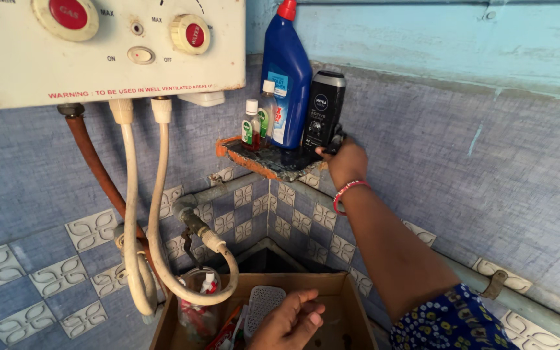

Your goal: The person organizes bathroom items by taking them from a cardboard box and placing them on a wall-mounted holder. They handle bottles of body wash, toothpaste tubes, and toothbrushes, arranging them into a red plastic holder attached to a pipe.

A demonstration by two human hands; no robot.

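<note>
The right hand (347, 162) grips a small dark thing at the corner shelf's (254, 162) front edge, beside the black bottle (324, 110); the left hand (290, 321), loosely curled and empty, hovers over the cardboard box (351, 304); the bottles remain shelved.

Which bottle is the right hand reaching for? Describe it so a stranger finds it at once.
Find the corner shelf right of the white water heater. The right hand touches the black bottle at its right end. It alone is black, beside a taller blue bottle.

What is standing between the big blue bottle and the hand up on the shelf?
A black bottle stands between the blue bottle and the right hand on the corner shelf, seen from the head camera.
</note>
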